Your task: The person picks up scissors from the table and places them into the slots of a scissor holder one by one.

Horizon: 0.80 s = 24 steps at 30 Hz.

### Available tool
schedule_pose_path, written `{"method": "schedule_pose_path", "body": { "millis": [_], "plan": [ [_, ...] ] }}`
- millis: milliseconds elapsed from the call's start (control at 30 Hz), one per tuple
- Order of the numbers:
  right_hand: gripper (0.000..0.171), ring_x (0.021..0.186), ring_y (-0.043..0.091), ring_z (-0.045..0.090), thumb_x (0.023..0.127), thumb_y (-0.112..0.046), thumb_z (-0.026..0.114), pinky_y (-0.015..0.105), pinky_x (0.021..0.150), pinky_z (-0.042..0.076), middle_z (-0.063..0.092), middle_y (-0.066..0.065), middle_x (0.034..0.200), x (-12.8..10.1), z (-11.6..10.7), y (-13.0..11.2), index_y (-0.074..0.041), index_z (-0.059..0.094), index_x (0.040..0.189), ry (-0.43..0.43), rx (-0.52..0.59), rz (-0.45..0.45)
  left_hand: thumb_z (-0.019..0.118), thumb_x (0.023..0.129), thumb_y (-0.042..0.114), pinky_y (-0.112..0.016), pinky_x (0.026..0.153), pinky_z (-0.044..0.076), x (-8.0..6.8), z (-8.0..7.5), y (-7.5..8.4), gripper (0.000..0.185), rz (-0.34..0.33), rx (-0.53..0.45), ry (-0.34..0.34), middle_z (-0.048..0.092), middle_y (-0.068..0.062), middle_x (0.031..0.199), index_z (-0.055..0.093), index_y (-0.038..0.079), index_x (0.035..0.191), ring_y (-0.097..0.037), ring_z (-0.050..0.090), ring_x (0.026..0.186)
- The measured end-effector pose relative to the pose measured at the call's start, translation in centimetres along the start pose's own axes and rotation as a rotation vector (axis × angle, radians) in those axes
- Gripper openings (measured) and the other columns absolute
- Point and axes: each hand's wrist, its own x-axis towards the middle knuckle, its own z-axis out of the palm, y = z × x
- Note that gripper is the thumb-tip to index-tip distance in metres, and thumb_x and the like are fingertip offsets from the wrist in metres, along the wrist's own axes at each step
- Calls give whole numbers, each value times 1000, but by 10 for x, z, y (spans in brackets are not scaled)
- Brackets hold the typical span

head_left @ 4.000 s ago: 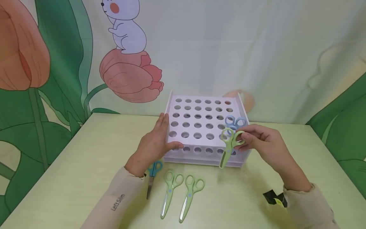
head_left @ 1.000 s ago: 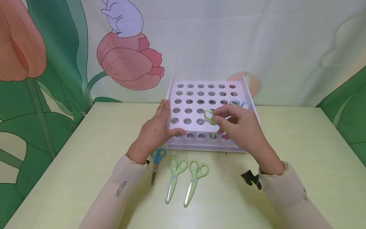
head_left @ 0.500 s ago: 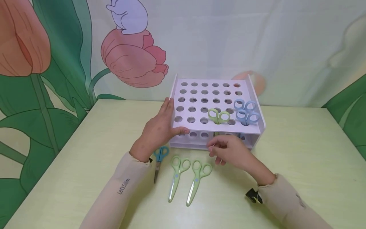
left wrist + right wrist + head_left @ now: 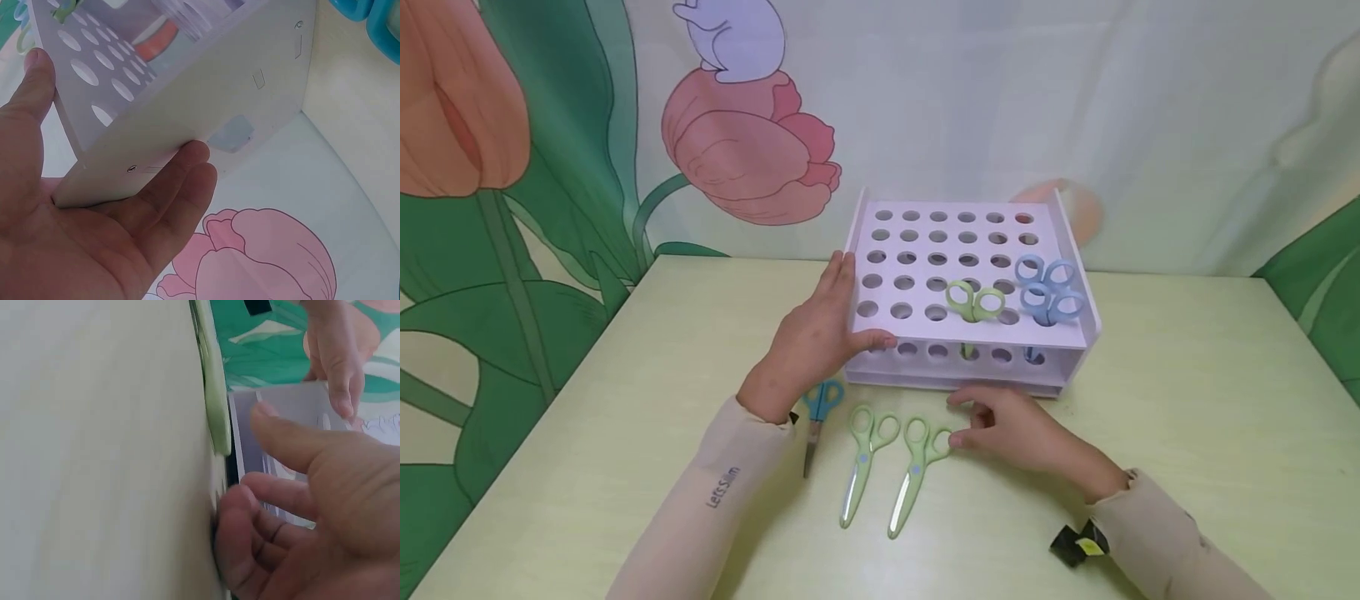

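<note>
A white rack (image 4: pixel 917 250) with rows of round holes stands at the table's far middle. One pair of green scissors (image 4: pixel 974 302) and two blue pairs (image 4: pixel 1048 292) stand in its holes. My left hand (image 4: pixel 823 333) lies flat against the rack's left side panel (image 4: pixel 206 87), fingers straight and thumb on the front corner. On the table in front lie a blue-handled pair (image 4: pixel 818 412) and two green pairs (image 4: pixel 865 462). My right hand (image 4: pixel 1000 427) rests on the table with loosely curled fingers, and its fingertips touch the handle ring of the right-hand green pair (image 4: pixel 917 473).
The pale green table (image 4: pixel 1187 392) is backed by a curtain printed with tulips and leaves. A small black tag (image 4: pixel 1078 546) sits at my right wrist. The right wrist view shows the green scissors (image 4: pixel 215 406) lying close to the rack's front.
Earlier my right hand carried green scissors and set them into a rack hole. It has since let go and dropped to the table beside the right-hand green pair. My left hand has stayed on the rack.
</note>
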Motion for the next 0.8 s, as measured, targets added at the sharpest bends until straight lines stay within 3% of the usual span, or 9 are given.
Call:
{"method": "schedule_pose_path", "body": {
  "millis": [167, 267, 400, 633, 800],
  "plan": [
    [54, 64, 7, 47, 81, -30, 86, 30, 67, 43, 51, -10, 69, 1, 8, -4, -11, 68, 128, -18, -195, -90, 79, 83, 53, -45, 85, 49, -1, -3, -1, 121, -9, -1, 2, 2, -14, 168, 4, 3, 162, -33, 42, 140],
    [50, 68, 6, 46, 81, -30, 86, 31, 69, 41, 50, -11, 72, 0, 11, -7, -14, 70, 126, -21, -285, -131, 79, 83, 53, -45, 84, 50, -2, -4, -2, 120, -3, 0, 7, 3, -15, 168, 4, 3, 162, -34, 44, 137],
    [41, 71, 5, 47, 83, -29, 85, 32, 70, 40, 50, -13, 75, -1, 12, -10, -17, 72, 119, -26, -318, -160, 79, 83, 53, -45, 83, 50, -2, -4, -2, 120, 3, 5, 8, 3, -16, 168, 4, 3, 162, -34, 45, 136],
    [30, 69, 8, 53, 83, -28, 85, 31, 68, 46, 55, -11, 72, -1, 2, -5, -24, 69, 109, -81, -141, -119, 78, 83, 54, -43, 83, 50, -1, -2, -1, 119, 12, -8, 12, 2, -15, 168, 5, 3, 162, -33, 40, 141],
    [31, 66, 16, 58, 87, -18, 82, 31, 63, 51, 62, 1, 75, -1, -12, 1, -16, 61, 109, -166, 156, -106, 77, 83, 55, -43, 82, 50, 0, 0, 0, 119, 7, 2, 2, 2, -15, 168, 4, 4, 162, -33, 43, 139]
  ]
}}
